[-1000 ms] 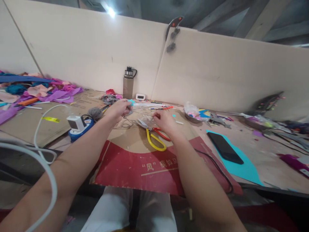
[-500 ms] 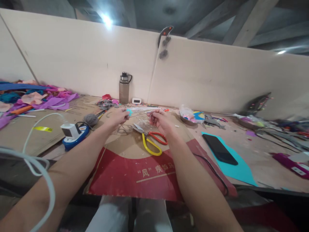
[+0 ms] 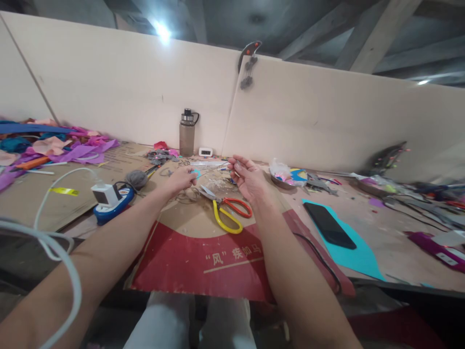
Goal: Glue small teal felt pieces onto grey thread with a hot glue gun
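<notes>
My left hand [image 3: 183, 179] is closed on a small turquoise piece [image 3: 196, 173], which shows at its fingertips. From there a thin strand or wire [image 3: 214, 168] runs across toward my right hand [image 3: 246, 175], whose fingers are partly curled, palm turned up. Whether those fingers grip the strand is too small to tell. Just below and between the hands lie scissors [image 3: 228, 214] with one yellow and one red handle, on a brown and red cardboard sheet [image 3: 196, 261]. Pale scraps and a loose coil of thin cord [image 3: 187, 197] lie near the blades.
A bottle [image 3: 187, 135] and small white clock [image 3: 205, 151] stand at the back. Left are grey yarn [image 3: 136, 179], a blue power strip [image 3: 114, 208] and coloured scraps [image 3: 82, 152]. Right are a bowl [image 3: 283, 182] and a black phone [image 3: 330, 225] on turquoise sheet [image 3: 366, 261].
My right hand has turned its palm upward and its fingers have opened somewhat. My left hand has shifted slightly right and down, with the turquoise piece.
</notes>
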`<control>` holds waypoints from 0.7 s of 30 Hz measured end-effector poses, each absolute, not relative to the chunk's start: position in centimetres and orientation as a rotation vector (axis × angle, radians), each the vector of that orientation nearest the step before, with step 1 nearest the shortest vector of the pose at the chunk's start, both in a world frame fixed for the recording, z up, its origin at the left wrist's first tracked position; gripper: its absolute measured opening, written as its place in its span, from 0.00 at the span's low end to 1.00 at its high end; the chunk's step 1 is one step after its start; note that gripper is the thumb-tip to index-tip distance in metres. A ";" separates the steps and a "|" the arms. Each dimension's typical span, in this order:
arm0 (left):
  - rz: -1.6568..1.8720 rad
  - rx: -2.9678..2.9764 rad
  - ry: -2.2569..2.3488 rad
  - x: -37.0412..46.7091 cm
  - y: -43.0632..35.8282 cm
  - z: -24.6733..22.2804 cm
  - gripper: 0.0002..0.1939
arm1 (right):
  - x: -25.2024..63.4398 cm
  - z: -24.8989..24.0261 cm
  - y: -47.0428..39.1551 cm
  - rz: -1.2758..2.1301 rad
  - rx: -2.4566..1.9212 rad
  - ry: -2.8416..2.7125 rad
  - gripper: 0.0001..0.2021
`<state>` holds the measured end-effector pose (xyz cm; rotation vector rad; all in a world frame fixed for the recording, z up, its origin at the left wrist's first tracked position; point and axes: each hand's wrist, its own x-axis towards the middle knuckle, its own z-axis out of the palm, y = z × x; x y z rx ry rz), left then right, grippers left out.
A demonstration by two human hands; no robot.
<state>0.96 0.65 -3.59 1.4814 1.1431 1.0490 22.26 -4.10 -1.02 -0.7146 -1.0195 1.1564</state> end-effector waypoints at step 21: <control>1.038 1.342 0.775 3.0 -0.8 -2.7 0.04 | 20.1 -2.2 -4.5 1.013 -0.971 -1.304 0.07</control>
